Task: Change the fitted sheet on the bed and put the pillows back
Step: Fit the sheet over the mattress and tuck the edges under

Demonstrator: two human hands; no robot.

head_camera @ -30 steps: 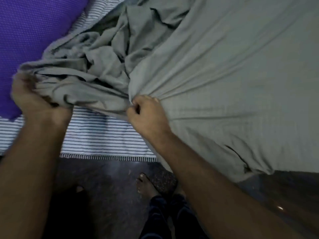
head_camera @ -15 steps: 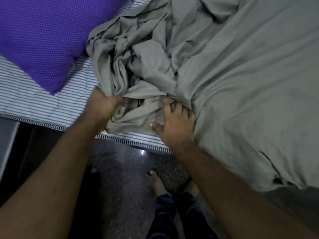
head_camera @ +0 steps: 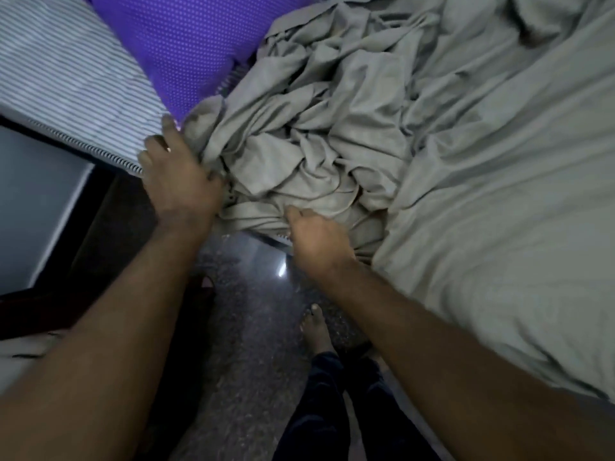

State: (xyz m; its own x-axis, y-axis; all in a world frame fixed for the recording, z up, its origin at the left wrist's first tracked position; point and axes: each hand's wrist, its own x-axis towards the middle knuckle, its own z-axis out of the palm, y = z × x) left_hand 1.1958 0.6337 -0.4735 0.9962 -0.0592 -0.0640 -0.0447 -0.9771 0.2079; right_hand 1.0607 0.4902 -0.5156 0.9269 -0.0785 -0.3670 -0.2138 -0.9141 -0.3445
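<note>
My left hand lies flat, fingers spread, against the bunched grey sheet at the mattress edge. My right hand pinches a fold (near rim). Purple pillow touches the bunch.

No readable text, label, brand, number or sign anywhere — only patterns.
</note>
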